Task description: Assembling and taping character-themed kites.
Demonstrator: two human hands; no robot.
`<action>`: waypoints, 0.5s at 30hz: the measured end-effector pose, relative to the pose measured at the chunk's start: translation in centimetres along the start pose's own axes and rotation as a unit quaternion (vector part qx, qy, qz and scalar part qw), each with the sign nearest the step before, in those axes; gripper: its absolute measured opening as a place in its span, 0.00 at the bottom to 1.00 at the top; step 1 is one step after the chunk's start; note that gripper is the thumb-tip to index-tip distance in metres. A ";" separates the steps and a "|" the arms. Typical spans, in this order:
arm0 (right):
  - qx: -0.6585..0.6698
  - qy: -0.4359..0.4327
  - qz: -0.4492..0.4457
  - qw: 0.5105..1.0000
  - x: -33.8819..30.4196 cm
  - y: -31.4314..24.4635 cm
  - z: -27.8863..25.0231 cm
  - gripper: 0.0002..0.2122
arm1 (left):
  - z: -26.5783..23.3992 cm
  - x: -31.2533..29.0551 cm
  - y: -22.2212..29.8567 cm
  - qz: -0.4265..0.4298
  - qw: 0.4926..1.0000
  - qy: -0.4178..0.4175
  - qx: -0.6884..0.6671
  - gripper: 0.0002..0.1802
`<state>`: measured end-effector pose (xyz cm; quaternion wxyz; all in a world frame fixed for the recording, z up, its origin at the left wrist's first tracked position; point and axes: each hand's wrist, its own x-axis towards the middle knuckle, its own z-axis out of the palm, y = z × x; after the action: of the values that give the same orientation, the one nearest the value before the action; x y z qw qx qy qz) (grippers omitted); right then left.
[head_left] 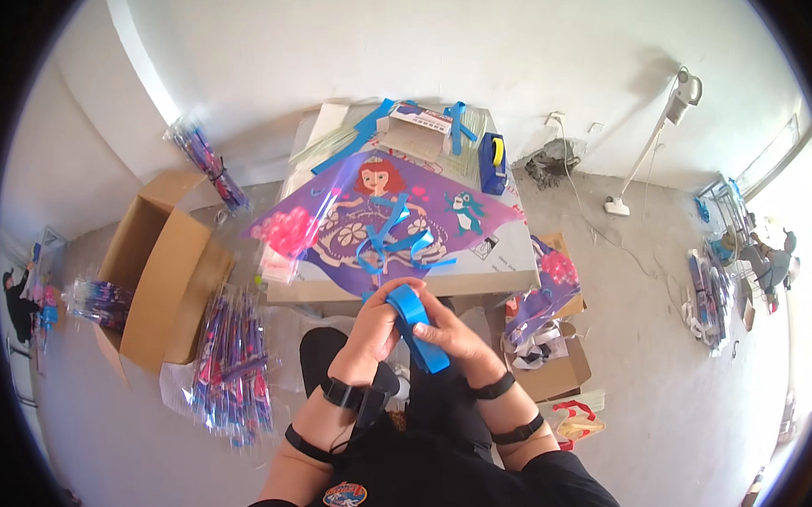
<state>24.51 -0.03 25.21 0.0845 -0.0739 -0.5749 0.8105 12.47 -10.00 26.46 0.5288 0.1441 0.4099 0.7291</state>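
Just in front of the table's near edge, both my hands hold a folded, looped bundle of blue ribbon [427, 355]. My left hand [376, 328] closes round its left side. My right hand [452, 332] grips it from the right, thumb pressed on top. Spread across the table [315, 292] lies a purple kite sheet [336, 217] printed with a red-haired cartoon figure and a blue-green animal. Loose, curled blue ribbon strips [390, 238] rest on the sheet. A clear bag with pink printing [290, 232] overlaps its left part.
Behind the sheet stand a small open box [420, 120] and a blue tape dispenser [493, 163]. Left on the floor are a cardboard carton [168, 290] and wrapped bundles [232, 364]. At right are another carton [554, 375], a stick vacuum [651, 141] and a cable [595, 229].
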 end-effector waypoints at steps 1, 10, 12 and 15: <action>0.021 0.027 -0.004 0.999 0.0 1.6 -0.6 0.35 | 0.0 0.6 -0.2 -0.014 0.998 0.024 -0.053 0.13; 0.113 0.143 0.127 0.975 0.6 7.1 -4.3 0.13 | -5.2 8.1 -4.9 -0.080 0.981 0.121 -0.130 0.14; 0.107 0.169 0.141 0.970 1.3 7.0 -6.5 0.13 | -7.6 10.5 -6.6 -0.100 0.989 0.071 -0.087 0.20; 0.091 0.249 0.149 0.953 3.1 5.2 -11.3 0.12 | -12.9 13.8 -7.1 0.074 0.897 0.008 0.436 0.36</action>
<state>23.68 9.38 16.47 0.1093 -0.3500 -0.4423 0.8185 3.26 -2.69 10.03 0.3541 0.3848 0.6789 0.5154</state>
